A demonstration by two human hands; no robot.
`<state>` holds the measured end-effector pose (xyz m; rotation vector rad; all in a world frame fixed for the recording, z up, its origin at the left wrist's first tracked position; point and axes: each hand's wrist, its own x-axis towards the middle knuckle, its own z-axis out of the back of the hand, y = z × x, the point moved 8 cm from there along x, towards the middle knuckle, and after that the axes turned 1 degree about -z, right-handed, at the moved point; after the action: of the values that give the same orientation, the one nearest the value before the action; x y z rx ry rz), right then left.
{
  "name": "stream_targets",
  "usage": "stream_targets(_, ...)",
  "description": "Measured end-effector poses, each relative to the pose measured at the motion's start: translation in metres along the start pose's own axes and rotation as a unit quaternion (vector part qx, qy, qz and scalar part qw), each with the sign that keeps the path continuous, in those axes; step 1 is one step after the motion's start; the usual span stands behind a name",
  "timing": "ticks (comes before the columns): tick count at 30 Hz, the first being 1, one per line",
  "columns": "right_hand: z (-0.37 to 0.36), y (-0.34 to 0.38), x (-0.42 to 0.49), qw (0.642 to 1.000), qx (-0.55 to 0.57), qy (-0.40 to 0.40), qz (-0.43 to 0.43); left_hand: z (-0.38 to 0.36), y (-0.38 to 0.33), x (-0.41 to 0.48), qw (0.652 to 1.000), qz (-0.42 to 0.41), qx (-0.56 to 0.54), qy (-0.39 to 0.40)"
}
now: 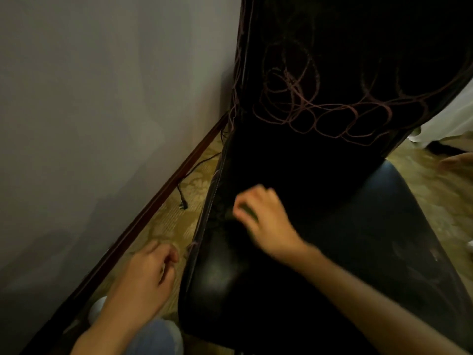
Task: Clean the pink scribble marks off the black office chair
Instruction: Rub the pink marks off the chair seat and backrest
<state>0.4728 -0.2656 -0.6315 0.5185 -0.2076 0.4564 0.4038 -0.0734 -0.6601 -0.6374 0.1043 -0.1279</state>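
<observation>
Nearest, a knee in blue jeans [158, 336] shows at the bottom edge, and just above it the left hand [148, 272] hangs over the patterned carpet [166, 221], just beside the left edge of the chair seat [332, 252], fingers loosely curled and relaxed with nothing in them. On the seat, near its left edge and towards the back, the right hand [263, 221] grasps a small green pad [247, 210] against the black surface; both are blurred. Pink scribble marks [320, 106] loop thickly across the lower part of the chair back [358, 47] and run down its left edge. A grey wall [102, 98] with a dark skirting board [153, 213] stands to the left, a black cable [184, 190] lying on the carpet beside it.
</observation>
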Motion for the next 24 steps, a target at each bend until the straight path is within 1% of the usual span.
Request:
stream_targets(2, 0.001, -0.033, 0.051, 0.996, -0.047, -0.038, -0.065, 0.001, 0.006, -0.012, 1.0, 0.0, -0.007, 0.01)
stream_targets(5, -0.013, -0.07, 0.1, 0.977, -0.073, -0.008, -0.198, -0.004, 0.008, -0.021, 0.999, -0.005, -0.015, 0.041)
stream_targets(6, -0.021, -0.072, 0.106, 0.972, -0.085, 0.007, -0.218, -0.006, 0.008, -0.022, 0.998, -0.007, -0.016, 0.056)
stream_targets(8, -0.034, -0.059, 0.105, 0.971, -0.125, 0.026, -0.2, -0.012, 0.005, -0.02, 0.996, -0.009, -0.006, 0.083)
stream_targets(10, -0.039, -0.034, 0.084, 0.98, -0.12, 0.039, -0.151, -0.018, 0.001, -0.017, 0.995, -0.003, 0.019, 0.097)
stream_targets(13, -0.042, 0.037, 0.01, 0.993, -0.116, 0.035, -0.009, -0.02, 0.001, -0.014, 0.993, 0.017, 0.072, 0.092)
stream_targets(14, -0.043, 0.063, -0.022, 0.991, -0.126, 0.029, 0.031, -0.021, 0.002, -0.015, 0.993, 0.022, 0.081, 0.083)
stream_targets(15, -0.047, 0.084, -0.053, 0.988, -0.14, 0.032, 0.052, -0.023, 0.002, -0.016, 0.993, 0.024, 0.085, 0.076)
stream_targets(17, -0.062, 0.103, -0.102, 0.982, -0.169, 0.062, 0.058, -0.025, 0.004, -0.02, 0.994, 0.037, 0.075, 0.071)
stream_targets(18, -0.071, 0.103, -0.121, 0.98, -0.174, 0.087, 0.052, -0.026, 0.005, -0.022, 0.994, 0.044, 0.068, 0.068)
stream_targets(20, -0.081, 0.103, -0.146, 0.98, -0.165, 0.101, 0.053, -0.025, 0.005, -0.027, 0.995, 0.056, 0.062, 0.052)
stream_targets(22, -0.078, 0.108, -0.155, 0.981, -0.16, 0.081, 0.072, -0.023, 0.001, -0.033, 0.996, 0.054, 0.069, 0.032)
stream_targets(24, -0.063, 0.113, -0.15, 0.989, -0.12, 0.04, 0.072, -0.023, -0.003, -0.04, 0.997, 0.046, 0.061, 0.013)
